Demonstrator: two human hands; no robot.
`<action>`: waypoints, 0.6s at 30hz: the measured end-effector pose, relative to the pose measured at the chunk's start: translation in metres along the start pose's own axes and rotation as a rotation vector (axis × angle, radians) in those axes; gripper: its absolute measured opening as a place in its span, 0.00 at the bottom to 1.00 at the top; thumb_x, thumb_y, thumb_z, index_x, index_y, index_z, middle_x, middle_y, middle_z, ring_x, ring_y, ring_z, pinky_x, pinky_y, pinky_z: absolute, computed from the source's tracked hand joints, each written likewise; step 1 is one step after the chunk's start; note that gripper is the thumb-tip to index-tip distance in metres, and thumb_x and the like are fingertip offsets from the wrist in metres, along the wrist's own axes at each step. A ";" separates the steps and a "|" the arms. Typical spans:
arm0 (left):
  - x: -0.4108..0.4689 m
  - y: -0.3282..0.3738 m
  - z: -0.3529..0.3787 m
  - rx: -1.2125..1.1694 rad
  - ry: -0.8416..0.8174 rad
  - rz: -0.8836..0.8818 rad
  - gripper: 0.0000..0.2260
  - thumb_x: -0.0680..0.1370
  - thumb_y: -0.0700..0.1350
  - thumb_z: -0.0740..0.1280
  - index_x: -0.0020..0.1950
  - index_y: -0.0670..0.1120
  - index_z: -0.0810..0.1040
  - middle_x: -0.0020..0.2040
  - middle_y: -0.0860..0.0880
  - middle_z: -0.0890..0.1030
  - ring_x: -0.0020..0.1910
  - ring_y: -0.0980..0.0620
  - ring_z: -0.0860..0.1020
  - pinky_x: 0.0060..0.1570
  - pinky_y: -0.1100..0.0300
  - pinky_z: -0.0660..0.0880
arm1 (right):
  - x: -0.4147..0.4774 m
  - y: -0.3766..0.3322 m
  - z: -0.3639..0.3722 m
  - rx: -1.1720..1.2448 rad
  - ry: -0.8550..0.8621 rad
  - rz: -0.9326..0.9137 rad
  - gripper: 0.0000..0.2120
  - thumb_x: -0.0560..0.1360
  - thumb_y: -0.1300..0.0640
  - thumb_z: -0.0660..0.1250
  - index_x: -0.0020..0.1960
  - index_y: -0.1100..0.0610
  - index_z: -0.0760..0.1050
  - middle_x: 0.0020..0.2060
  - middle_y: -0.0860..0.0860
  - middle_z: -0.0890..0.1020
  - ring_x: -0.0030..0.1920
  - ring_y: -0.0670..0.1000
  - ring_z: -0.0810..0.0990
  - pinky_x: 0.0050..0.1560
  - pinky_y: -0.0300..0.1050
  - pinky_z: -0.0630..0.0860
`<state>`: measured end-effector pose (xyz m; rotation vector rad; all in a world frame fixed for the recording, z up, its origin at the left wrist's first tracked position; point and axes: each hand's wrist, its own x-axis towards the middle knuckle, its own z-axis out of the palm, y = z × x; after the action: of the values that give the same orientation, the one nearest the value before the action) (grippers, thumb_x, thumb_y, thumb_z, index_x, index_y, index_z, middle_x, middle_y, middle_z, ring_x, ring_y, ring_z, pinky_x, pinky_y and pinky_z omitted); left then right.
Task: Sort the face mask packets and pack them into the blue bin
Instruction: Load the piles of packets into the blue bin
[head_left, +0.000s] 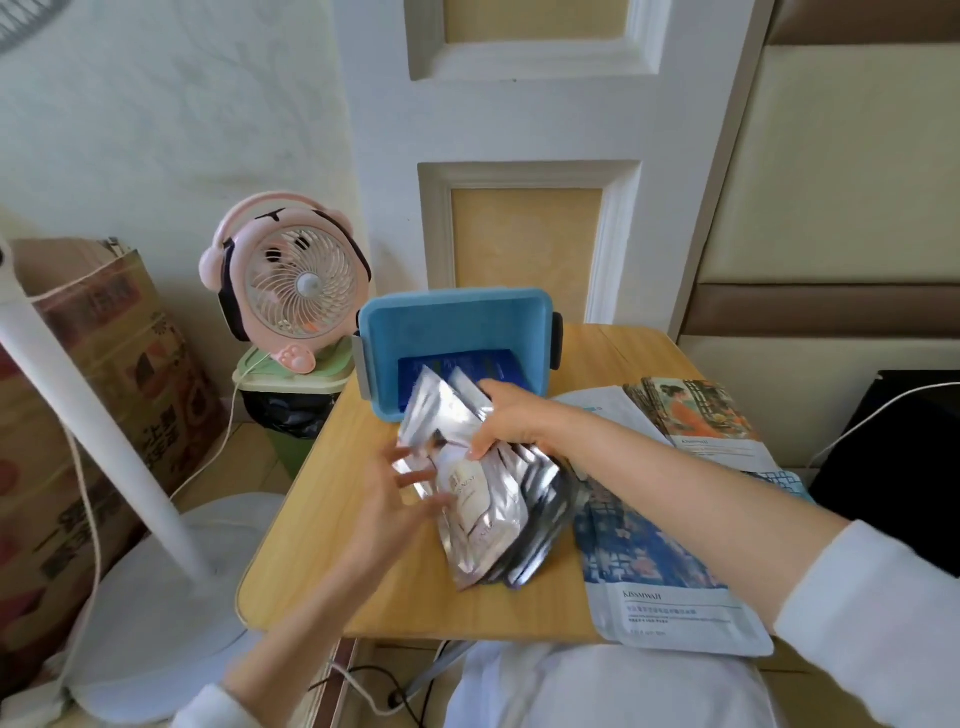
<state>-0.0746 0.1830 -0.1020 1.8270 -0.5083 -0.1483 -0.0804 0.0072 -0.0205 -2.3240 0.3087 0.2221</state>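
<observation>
The blue bin (457, 312) is showing light blue walls and grey side latches. Inside the bin, the dark blue packet (457, 366) is displaying faint pale lettering. In front of the bin, the silver packets (488, 525) are showing reflective foil, and one is bearing a cream panel. Right of the bin, the pale blue packets (670, 608) are displaying a blue lattice pattern, and the illustrated packet (696, 415) is showing an orange-robed figure. Left of the bin, the fan (298, 283) is showing pink.

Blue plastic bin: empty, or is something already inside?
Not empty. The blue plastic bin holds dark blue flat packets lying on its bottom.

Glossy foil packets (483, 499), matt plastic bin (457, 317), smooth wooden table (332, 545).
</observation>
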 end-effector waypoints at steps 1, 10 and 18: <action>0.010 0.006 -0.008 0.014 0.096 -0.045 0.38 0.68 0.38 0.75 0.71 0.45 0.57 0.65 0.44 0.68 0.57 0.52 0.74 0.45 0.61 0.77 | -0.001 -0.013 -0.001 -0.103 0.009 -0.081 0.43 0.67 0.62 0.74 0.75 0.56 0.54 0.71 0.55 0.66 0.67 0.56 0.68 0.61 0.49 0.70; 0.030 -0.011 -0.069 -0.122 -0.187 -0.026 0.33 0.52 0.49 0.82 0.55 0.49 0.76 0.47 0.53 0.85 0.48 0.50 0.82 0.42 0.68 0.77 | 0.001 -0.054 0.016 -0.729 -0.051 -0.561 0.19 0.73 0.66 0.60 0.62 0.55 0.64 0.36 0.52 0.70 0.38 0.52 0.68 0.35 0.47 0.64; 0.031 -0.009 -0.047 -0.205 -0.157 -0.096 0.11 0.69 0.35 0.73 0.49 0.44 0.81 0.44 0.48 0.86 0.44 0.48 0.84 0.41 0.61 0.81 | 0.003 -0.004 -0.017 -0.386 -0.034 -0.386 0.27 0.67 0.46 0.73 0.64 0.44 0.69 0.59 0.45 0.77 0.57 0.48 0.74 0.58 0.50 0.73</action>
<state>-0.0278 0.2137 -0.0911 1.6468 -0.4960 -0.3978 -0.0752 -0.0027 -0.0066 -2.6978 -0.2232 0.1363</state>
